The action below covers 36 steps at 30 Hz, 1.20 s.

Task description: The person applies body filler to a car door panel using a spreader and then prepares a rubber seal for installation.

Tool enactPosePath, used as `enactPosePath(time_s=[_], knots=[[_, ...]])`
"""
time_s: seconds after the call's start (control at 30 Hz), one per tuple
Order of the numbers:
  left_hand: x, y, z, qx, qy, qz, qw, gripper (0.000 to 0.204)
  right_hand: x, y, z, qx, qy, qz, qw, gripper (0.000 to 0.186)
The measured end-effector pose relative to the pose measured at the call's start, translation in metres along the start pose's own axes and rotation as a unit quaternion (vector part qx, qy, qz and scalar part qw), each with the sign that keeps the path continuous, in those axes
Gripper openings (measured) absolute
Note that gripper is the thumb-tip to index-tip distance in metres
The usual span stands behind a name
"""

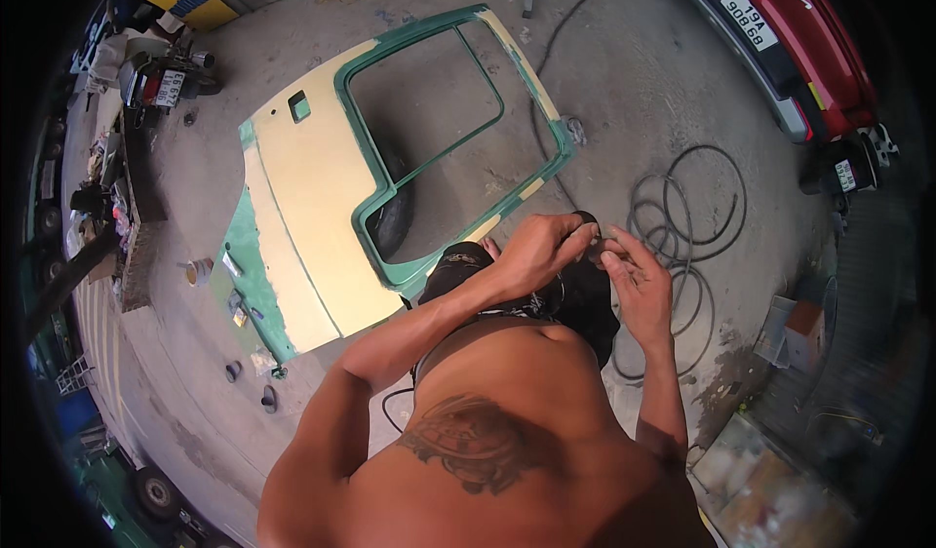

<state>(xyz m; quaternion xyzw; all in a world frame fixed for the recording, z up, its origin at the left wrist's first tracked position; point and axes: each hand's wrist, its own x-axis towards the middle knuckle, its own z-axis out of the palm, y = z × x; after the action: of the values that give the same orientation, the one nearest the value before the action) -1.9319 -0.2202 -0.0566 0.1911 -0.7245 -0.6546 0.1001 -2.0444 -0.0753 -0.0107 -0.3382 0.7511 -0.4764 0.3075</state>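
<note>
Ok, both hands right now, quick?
Left hand: fingers curled; whether it holds anything can't be told.
Right hand: fingers bent near the left; grip can't be told.

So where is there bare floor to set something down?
Bare concrete floor lies left of the red car, above the coiled black hose; another patch separates the cream-and-green door panel from the motorcycle. Crowded: the panel's lower-left corner, small items on it, a tin can beside.

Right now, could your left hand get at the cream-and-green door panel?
Probably yes: the door panel lies near the left hand, with nothing visible between them. That hand would likely need to leave the right hand's side.
</note>
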Motion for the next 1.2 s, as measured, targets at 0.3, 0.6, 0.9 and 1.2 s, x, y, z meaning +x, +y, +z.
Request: enactPosePath(time_s=[0.3,0.6,0.9,1.2], knots=[[0.004,0.009,-0.101,-0.205,0.321,-0.070,0.922,0.043,0.151,-0.044,0.088,0.104,-0.248,-0.092,0.959,0.019],[0.085,-0.042,-0.158,-0.219,0.421,-0.133,0.870,0.028,0.298,-0.026,0.155,-0.046,-0.245,-0.331,0.910,0.015],[0.301,-0.050,-0.254,-0.079,0.330,-0.292,0.894,0.027,0.525,0.030,0.143,0.077,-0.231,-0.120,0.962,0.021],[0.440,0.038,-0.361,0.113,0.311,-0.248,0.910,0.018,0.648,-0.045,0.106,0.192,-0.140,-0.168,0.957,0.009]])
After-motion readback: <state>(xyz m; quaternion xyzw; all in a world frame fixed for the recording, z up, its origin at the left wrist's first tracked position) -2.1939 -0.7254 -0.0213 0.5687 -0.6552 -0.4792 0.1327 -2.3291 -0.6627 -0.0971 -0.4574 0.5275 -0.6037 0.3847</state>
